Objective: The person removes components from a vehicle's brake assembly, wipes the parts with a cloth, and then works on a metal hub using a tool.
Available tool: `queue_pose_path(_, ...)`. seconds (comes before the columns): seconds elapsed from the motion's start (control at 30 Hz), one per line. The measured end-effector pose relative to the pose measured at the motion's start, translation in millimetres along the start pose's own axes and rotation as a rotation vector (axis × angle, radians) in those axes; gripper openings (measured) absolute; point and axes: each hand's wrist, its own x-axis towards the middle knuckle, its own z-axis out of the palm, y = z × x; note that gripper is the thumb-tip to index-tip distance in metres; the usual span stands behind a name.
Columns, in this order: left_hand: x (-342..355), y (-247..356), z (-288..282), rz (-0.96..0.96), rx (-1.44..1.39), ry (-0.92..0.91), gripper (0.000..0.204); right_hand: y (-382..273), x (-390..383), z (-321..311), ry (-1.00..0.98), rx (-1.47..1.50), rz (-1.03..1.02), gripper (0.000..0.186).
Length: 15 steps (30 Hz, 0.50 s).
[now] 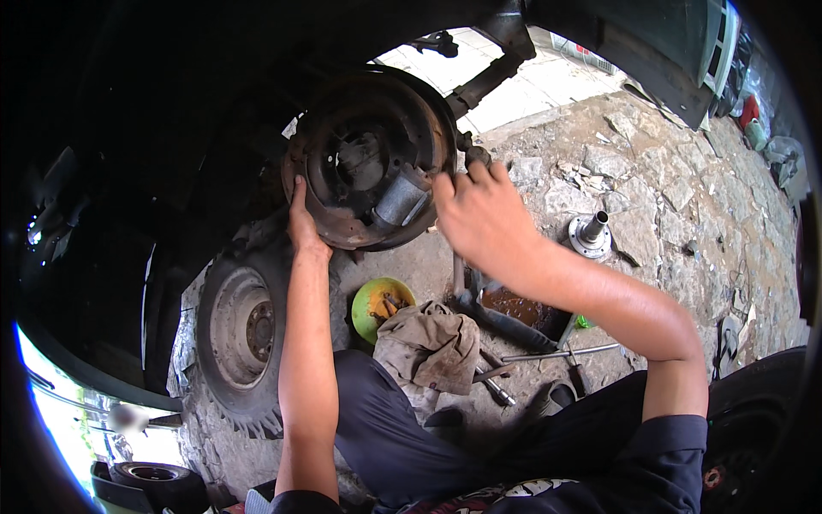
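Observation:
My left hand is closed round the left edge of a dark, rusty round metal brake plate, hanging under the dark vehicle body. A dull grey curved piece lies against the plate's lower right face, beside a central hole. My right hand is at the plate's right edge with curled fingers; what they grip is hidden. A metal joint shows just beyond those knuckles, and a grey bar stands below that hand.
Below are a yellow-green bowl, crumpled cloth, a trough of brown liquid, a flanged hub, bars and tools on broken stone ground. A detached wheel stands left; another tyre is right. A person is far lower left.

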Motion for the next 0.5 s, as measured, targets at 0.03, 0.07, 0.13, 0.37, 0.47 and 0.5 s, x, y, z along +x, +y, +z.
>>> queue_pose_path(0.03, 0.4, -1.6, 0.9, -0.007, -0.01, -0.01, 0.07, -6.4, -5.2, -1.6, -0.044, -0.023, -0.017, 0.026)
queue_pose_path(0.07, 0.8, -3.3, 1.9, -0.014, -0.02, -0.02, 0.07, -5.9, -6.7, 1.6, -0.007, -0.023, -0.01, 0.024)
queue_pose_path(0.13, 3.2, -2.4, 0.4, -0.021, -0.015, -0.011, 0.069, -7.5, -6.4, 10.2, 0.079, -0.012, 0.003, 0.022)
queue_pose_path(0.37, 5.3, -3.7, -1.1, -0.001, -0.02, -0.012, 0.071, 24.7, 13.4, 6.8, 0.155, 0.089, 0.016, 0.019)
queue_pose_path(0.47, 6.9, -3.3, -4.6, -0.013, -0.019, -0.01, 0.071, 15.4, 3.2, 6.1, 0.061, 0.053, -0.074, 0.021)
queue_pose_path(0.5, 7.2, -3.0, -6.2, -0.018, -0.02, -0.009, 0.071, 14.5, 1.6, 6.2, 0.06, 0.077, -0.075, 0.022)
